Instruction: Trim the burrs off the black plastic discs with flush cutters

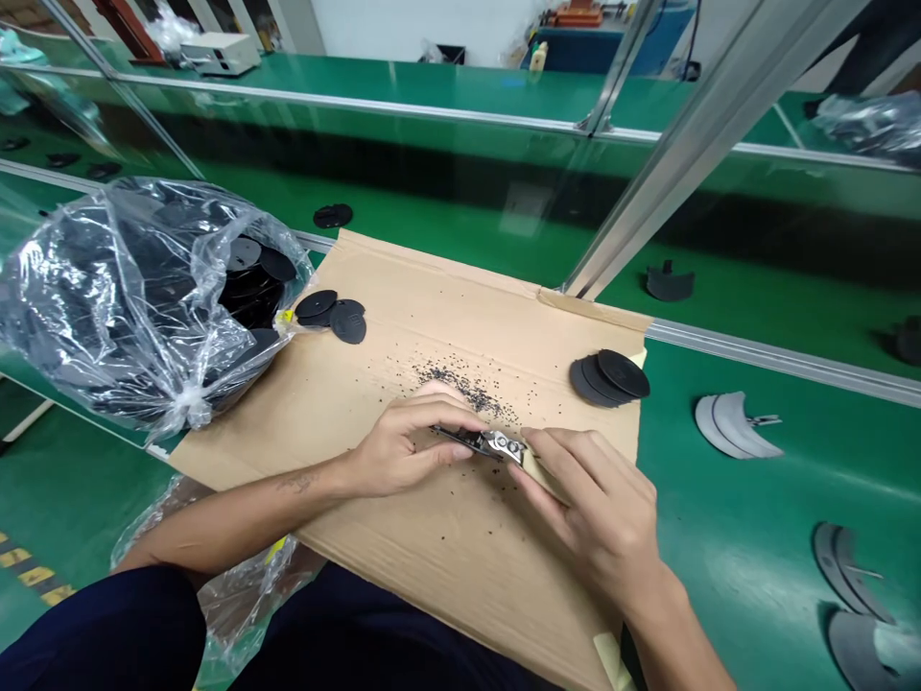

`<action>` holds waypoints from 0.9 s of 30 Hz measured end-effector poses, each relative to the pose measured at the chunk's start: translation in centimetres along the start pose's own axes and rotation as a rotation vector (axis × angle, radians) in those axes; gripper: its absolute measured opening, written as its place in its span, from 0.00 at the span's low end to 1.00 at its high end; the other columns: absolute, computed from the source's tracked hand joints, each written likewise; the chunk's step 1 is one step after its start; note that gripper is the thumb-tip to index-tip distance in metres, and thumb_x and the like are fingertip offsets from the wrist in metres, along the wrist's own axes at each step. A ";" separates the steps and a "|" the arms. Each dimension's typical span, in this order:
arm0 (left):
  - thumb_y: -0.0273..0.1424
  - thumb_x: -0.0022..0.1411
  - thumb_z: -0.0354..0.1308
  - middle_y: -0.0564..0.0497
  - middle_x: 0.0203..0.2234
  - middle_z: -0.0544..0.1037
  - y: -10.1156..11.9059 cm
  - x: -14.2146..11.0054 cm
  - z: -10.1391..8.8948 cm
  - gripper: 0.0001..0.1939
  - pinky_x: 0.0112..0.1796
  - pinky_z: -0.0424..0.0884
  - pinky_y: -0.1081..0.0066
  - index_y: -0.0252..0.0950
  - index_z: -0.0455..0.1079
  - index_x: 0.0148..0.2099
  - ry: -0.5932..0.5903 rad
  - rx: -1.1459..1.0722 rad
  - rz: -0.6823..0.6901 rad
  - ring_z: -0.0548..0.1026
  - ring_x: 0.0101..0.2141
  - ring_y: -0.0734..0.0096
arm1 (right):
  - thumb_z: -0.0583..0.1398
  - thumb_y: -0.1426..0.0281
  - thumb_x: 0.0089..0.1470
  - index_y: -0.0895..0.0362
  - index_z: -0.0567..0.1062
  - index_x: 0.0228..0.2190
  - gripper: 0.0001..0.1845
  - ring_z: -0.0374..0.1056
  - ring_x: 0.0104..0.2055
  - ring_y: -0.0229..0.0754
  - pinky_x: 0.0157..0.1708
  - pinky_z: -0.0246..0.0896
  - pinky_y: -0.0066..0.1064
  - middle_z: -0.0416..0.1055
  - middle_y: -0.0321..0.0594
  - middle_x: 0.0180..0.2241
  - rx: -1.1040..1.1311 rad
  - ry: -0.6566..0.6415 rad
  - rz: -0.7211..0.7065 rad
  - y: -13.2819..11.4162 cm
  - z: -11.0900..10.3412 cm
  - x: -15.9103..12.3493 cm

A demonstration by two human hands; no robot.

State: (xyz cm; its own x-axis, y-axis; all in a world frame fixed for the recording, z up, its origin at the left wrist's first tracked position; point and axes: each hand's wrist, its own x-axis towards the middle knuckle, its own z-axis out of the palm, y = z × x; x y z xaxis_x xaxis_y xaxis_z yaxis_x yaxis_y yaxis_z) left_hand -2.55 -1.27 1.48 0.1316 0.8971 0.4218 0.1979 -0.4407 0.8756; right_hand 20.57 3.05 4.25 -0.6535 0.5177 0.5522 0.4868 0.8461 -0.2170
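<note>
My left hand (403, 441) is closed on a thin black disc (460, 438), held edge-on over a sheet of cardboard (432, 288). My right hand (597, 509) grips a small cutting tool with a tape-wrapped handle; its metal blade (504, 445) touches the disc's edge. Black shavings (464, 384) lie scattered on the cardboard just beyond my hands. A short stack of black discs (610, 377) rests to the right, and a few more discs (335, 315) lie to the left.
A clear plastic bag (122, 297) full of black discs sits at the left. Grey curved pieces (730, 425) lie on the green bench at right. A metal frame post (691, 144) rises behind the cardboard. Another plastic bag (237, 595) hangs by my lap.
</note>
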 end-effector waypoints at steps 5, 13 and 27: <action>0.29 0.60 0.63 0.46 0.43 0.81 -1.2 1.2 -0.9 0.13 0.46 0.73 0.67 0.37 0.75 0.49 0.238 -0.149 -0.278 0.78 0.44 0.66 | 0.55 0.64 0.65 0.58 0.72 0.44 0.12 0.68 0.40 0.50 0.36 0.63 0.39 0.74 0.47 0.38 -0.078 -0.191 0.152 1.8 0.2 -0.3; 0.28 0.53 0.63 0.52 0.30 0.77 -7.5 13.4 -6.0 0.06 0.43 0.75 0.65 0.33 0.72 0.35 0.463 -0.154 -0.457 0.77 0.37 0.66 | 0.65 0.61 0.55 0.57 0.75 0.39 0.14 0.67 0.41 0.53 0.38 0.64 0.41 0.72 0.49 0.40 -0.199 -0.359 0.197 2.9 1.4 -1.8; 0.37 0.69 0.58 0.43 0.52 0.73 -13.0 24.1 -9.4 0.19 0.48 0.76 0.55 0.33 0.68 0.57 0.328 0.402 -0.523 0.76 0.48 0.60 | 0.69 0.60 0.52 0.55 0.73 0.31 0.14 0.67 0.37 0.49 0.34 0.64 0.38 0.71 0.45 0.37 -0.270 -0.264 0.229 2.1 2.1 -2.5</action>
State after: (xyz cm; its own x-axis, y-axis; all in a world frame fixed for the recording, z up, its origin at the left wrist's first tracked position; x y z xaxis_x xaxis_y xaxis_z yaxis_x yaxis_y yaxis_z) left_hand -11.07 26.34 2.49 -0.3629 0.9287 0.0767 0.5042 0.1265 0.8542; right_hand 22.01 3.82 0.69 -0.6197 0.7324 0.2822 0.7474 0.6604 -0.0727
